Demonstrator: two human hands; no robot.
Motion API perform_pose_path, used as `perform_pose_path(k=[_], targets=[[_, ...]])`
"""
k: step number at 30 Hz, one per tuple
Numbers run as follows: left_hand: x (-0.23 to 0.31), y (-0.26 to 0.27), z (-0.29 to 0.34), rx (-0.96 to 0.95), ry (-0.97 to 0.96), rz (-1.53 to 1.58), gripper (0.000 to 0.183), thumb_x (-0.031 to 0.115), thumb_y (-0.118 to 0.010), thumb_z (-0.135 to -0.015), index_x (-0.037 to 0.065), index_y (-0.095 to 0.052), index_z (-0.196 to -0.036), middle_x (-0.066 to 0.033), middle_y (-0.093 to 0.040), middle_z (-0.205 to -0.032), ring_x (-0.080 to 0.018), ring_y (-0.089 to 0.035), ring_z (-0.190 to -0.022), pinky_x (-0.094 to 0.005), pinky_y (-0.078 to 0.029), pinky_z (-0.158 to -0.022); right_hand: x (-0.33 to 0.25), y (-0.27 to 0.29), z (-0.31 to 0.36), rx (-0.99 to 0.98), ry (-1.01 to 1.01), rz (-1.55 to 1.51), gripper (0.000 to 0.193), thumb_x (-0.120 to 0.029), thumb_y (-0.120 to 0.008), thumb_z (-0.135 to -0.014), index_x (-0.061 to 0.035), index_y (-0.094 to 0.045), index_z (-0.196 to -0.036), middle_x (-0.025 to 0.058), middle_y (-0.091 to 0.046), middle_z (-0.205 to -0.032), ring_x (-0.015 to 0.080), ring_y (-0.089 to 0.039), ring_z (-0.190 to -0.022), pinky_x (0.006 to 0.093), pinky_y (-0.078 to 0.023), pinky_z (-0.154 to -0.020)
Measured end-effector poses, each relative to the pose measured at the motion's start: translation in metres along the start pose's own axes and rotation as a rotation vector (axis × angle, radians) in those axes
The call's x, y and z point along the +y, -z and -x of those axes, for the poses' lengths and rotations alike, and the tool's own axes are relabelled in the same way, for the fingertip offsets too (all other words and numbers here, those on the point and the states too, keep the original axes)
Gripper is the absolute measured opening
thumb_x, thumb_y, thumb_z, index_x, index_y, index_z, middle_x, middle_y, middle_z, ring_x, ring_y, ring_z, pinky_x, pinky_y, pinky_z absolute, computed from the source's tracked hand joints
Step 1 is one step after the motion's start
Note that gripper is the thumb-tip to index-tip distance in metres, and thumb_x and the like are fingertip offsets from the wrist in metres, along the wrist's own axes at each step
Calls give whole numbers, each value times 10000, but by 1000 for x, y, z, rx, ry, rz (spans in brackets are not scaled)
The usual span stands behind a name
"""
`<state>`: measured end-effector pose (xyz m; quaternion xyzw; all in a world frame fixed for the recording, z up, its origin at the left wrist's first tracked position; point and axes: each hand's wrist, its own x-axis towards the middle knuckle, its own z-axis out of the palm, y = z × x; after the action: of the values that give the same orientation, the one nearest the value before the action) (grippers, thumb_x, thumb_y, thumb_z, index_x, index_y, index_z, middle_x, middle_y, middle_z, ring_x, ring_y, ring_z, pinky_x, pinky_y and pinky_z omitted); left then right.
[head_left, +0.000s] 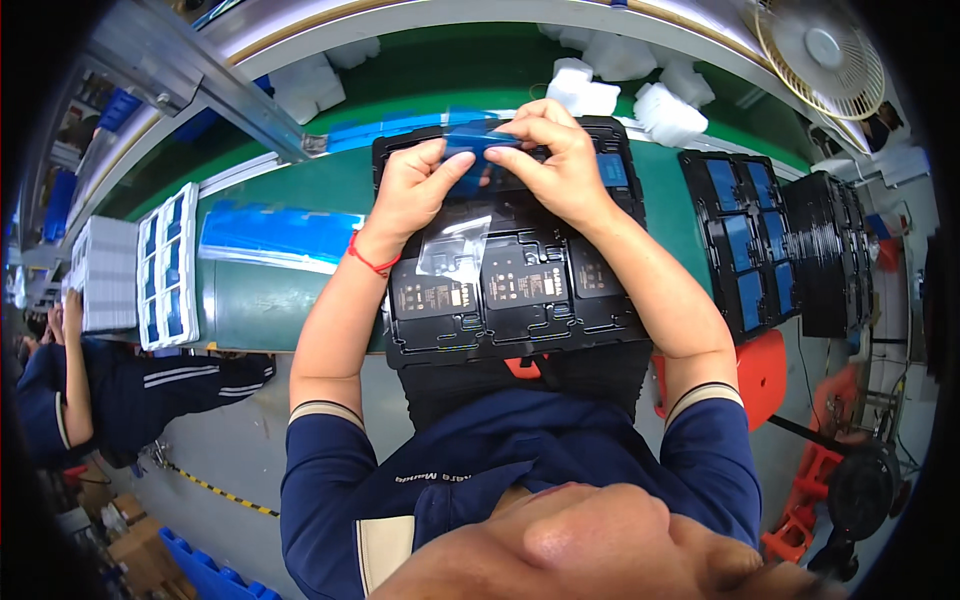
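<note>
A blue see-through film is stretched between my two hands above the far part of a black plastic tray. My left hand pinches its left side between thumb and fingers. At the other side my right hand grips it, thumb pressed to the bent fingers. Below them, several flat black batteries with pale print sit in the tray's compartments. A clear plastic sheet hangs or lies over the batteries below my left hand; whether it joins the blue film I cannot tell.
Left on the green table lie blue film sheets and a white tray of blue pieces. Right, a black tray stands by a tall tray stack. White foam lines the back, near a fan. Another person works far left.
</note>
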<state>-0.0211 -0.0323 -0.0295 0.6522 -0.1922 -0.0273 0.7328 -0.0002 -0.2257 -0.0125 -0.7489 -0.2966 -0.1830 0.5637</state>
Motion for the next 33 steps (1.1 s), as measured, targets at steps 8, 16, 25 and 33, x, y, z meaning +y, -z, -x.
perform_pose_path(k=[8,16,25,33], targets=[[-4,5,-1,243,92,-155,383,334,-578,-939,-13,-693,-827,-66,-668,-707,-104,-628,-622,-249,-516,-554,7,25,-13,178,-211,-649,121,-91,-644,-876,-33,-651,-982,80,-642,-1001,155,-628,-864,275,-502,-782],[-3,10,-4,391,29,-383,565,428,-442,-986,-39,-704,-807,-115,-692,-821,-150,-616,-806,-277,-459,-792,9,51,-13,214,-231,-617,459,-19,-665,-833,-38,-408,-1213,119,-601,-983,197,-637,-831,363,-569,-689],[-8,1,-1,145,-106,-276,195,138,-700,-849,-5,-701,-982,-20,-679,-833,-49,-568,-750,-223,-477,-668,-11,16,0,-184,-324,-172,586,-14,-701,-791,-66,-435,-1310,33,-648,-798,89,-578,-705,212,-457,-632],[-8,9,0,192,-26,-394,199,179,-659,-897,-12,-712,-914,0,-670,-796,-40,-547,-722,-202,-450,-649,6,27,-3,-100,-581,-206,166,-144,-729,-819,-10,-632,-824,16,-611,-629,53,-547,-501,189,-431,-415]])
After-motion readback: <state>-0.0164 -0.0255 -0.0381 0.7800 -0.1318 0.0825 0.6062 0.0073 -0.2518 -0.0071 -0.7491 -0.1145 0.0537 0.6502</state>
